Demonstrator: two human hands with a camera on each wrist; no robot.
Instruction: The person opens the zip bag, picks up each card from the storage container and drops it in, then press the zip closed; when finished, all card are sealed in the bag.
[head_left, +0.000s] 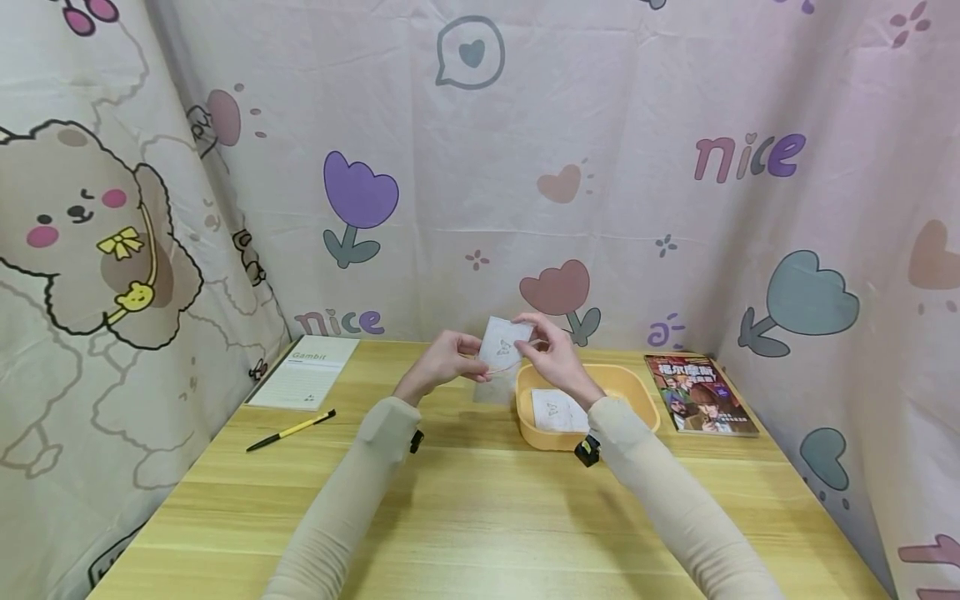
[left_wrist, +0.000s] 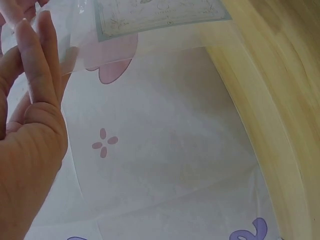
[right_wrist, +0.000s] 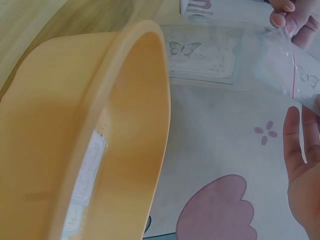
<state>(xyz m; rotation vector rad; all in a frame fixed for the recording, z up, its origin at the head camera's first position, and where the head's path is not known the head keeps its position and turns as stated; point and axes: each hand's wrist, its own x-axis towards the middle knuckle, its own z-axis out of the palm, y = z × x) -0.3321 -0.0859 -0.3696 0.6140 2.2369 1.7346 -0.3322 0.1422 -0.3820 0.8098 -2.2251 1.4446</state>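
Note:
In front of me both hands hold up a white card (head_left: 502, 340) with a small butterfly print, at the mouth of a clear zip bag (right_wrist: 250, 37). My left hand (head_left: 447, 360) pinches the bag near its red zip line (right_wrist: 293, 75). My right hand (head_left: 553, 350) grips the card between thumb and fingers at its right edge. The bag hangs below the hands, and a butterfly card (right_wrist: 202, 55) shows through the clear plastic. Beside the right forearm stands a yellow plastic basin (head_left: 531, 435), with printed white cards (head_left: 557, 410) lying inside it.
At the back left lies a white notepad (head_left: 306, 373), with a yellow and black pen (head_left: 292, 431) in front of it. A comic-style book (head_left: 702, 395) lies right of the basin. A printed curtain (head_left: 465, 167) hangs behind the wooden table (head_left: 465, 517).

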